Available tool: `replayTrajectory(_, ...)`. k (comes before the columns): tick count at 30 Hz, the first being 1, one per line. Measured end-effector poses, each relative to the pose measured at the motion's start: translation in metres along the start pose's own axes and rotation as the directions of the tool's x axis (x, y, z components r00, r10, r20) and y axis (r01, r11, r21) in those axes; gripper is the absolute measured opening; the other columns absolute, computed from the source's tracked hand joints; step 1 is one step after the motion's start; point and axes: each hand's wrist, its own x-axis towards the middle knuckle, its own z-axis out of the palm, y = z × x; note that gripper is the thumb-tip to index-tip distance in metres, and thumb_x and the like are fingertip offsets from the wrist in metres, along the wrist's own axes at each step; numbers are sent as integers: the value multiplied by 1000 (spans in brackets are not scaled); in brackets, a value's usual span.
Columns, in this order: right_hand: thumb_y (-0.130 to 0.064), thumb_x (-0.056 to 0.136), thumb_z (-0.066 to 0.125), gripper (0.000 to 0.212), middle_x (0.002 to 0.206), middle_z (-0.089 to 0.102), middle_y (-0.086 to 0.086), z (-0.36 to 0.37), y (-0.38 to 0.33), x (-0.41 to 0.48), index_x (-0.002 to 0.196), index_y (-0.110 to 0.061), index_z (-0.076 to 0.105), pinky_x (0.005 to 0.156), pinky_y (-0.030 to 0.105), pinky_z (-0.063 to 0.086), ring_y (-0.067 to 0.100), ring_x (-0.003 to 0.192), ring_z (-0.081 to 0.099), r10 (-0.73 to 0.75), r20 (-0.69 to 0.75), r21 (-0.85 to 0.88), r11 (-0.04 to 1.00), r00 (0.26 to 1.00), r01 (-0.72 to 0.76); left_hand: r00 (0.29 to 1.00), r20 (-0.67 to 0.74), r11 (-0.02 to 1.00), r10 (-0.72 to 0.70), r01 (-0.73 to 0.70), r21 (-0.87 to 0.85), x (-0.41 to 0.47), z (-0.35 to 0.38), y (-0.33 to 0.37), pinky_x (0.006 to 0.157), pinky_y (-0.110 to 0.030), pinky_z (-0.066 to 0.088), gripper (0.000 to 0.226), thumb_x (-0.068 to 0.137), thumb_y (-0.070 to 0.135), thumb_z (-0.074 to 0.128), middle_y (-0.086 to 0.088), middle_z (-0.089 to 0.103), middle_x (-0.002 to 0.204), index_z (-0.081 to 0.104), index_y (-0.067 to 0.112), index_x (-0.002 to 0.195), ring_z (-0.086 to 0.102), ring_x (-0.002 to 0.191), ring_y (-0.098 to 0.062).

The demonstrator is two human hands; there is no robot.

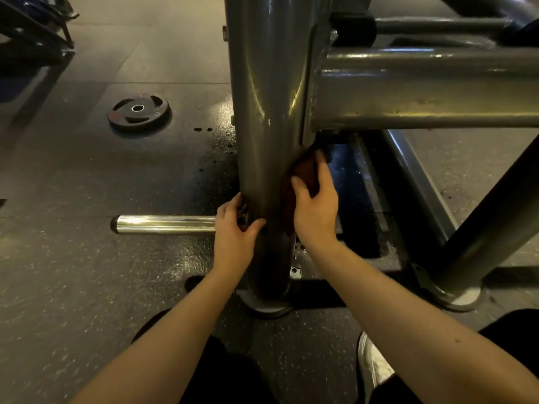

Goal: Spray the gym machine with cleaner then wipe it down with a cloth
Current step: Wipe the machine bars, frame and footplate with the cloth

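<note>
A black weight plate (138, 111) lies on the speckled floor (73, 258) beside possibly wet spots (202, 129).

The room is dim and the light looks yellow. Long bright streaks shine high up on the big grey post (262, 97), so the light comes from above. Right of the post, the cross bar (423, 91) has a white shine along its top. Left of the post, the silver bar (163, 225) glares very bright, and the floor (87, 272) beside it gleams in patches. The floor right of the post lies in dark shadow. Straight lines bend far from the post. Below the post, the speckled floor and the white shoe (373, 365) look smeared and blurry.
</note>
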Motion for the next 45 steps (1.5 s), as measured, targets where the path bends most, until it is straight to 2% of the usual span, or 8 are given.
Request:
replayTrajectory(5, -32, 106, 48, 60, 157, 45, -7, 3, 37, -7, 160, -44, 23, 116, 29, 38, 9, 141, 45, -64, 85, -94, 993, 994, 72, 1000, -10, 999, -27, 28, 18, -9, 8, -12, 103, -19, 49, 73, 90, 26, 79, 5, 45, 141, 43, 24, 153, 53, 126, -9)
replayTrajectory(9, -27, 108, 47, 41, 145, 56, 1, 6, 115, -52, 149, -30, 47, 114, 38, 44, 14, 130, 53, 235, 113, -157, 964, 965, -216, 995, -3, 992, -95, 95, 79, -22, 16, -29, 110, -38, 50, 73, 89, 31, 79, 6, 46, 142, 43, 26, 153, 53, 127, -11)
replayTrajectory(17, -18, 108, 48, 38, 133, 63, 11, 5, 183, -80, 144, -10, 54, 109, 42, 46, 30, 129, 57, 681, 143, -215, 730, 718, -649, 995, 4, 987, -99, 98, 129, -23, 14, -31, 102, -25, 48, 68, 88, 33, 80, 6, 48, 138, 47, 27, 147, 56, 120, -9)
replayTrajectory(22, -17, 105, 51, 42, 132, 66, 4, 10, 128, -56, 147, -17, 54, 109, 41, 47, 21, 124, 60, 521, 78, -125, 851, 850, -510, 997, 14, 985, -82, 79, 152, -21, 10, -28, 100, -24, 48, 67, 86, 33, 82, 5, 50, 137, 49, 24, 145, 56, 116, -8)
replayTrajectory(25, -16, 104, 55, 20, 118, 69, 0, 5, 87, -37, 121, -22, 65, 99, 34, 50, 16, 111, 64, 376, 86, -91, 925, 923, -369, 997, 14, 985, -75, 72, 156, -20, 9, -29, 100, -31, 53, 66, 85, 33, 83, 3, 51, 134, 51, 22, 142, 58, 113, -10)
replayTrajectory(30, -19, 106, 52, 22, 117, 67, 0, 6, 87, -39, 125, -13, 62, 94, 32, 47, 19, 111, 63, 345, 55, -173, 928, 937, -331, 998, 12, 981, -65, 62, 182, -15, 8, -34, 97, -31, 56, 72, 83, 35, 85, 5, 52, 132, 51, 21, 144, 60, 107, -7)
replayTrajectory(41, -23, 108, 36, 53, 145, 58, 4, 31, 232, -99, 153, -51, 35, 111, 50, 44, 26, 126, 56, 797, 88, -54, 603, 598, -796, 994, 26, 981, -103, 97, 170, -14, 8, -29, 86, -9, 46, 72, 81, 34, 87, 11, 51, 131, 49, 26, 142, 58, 108, -2)
replayTrajectory(45, -12, 107, 36, 48, 140, 60, 5, 32, 233, -101, 150, -31, 47, 103, 46, 50, 26, 117, 59, 897, 83, 138, 421, 434, -896, 993, 23, 977, -119, 113, 180, -13, 7, -26, 82, -5, 43, 72, 81, 33, 87, 12, 51, 129, 50, 27, 142, 57, 107, 0)
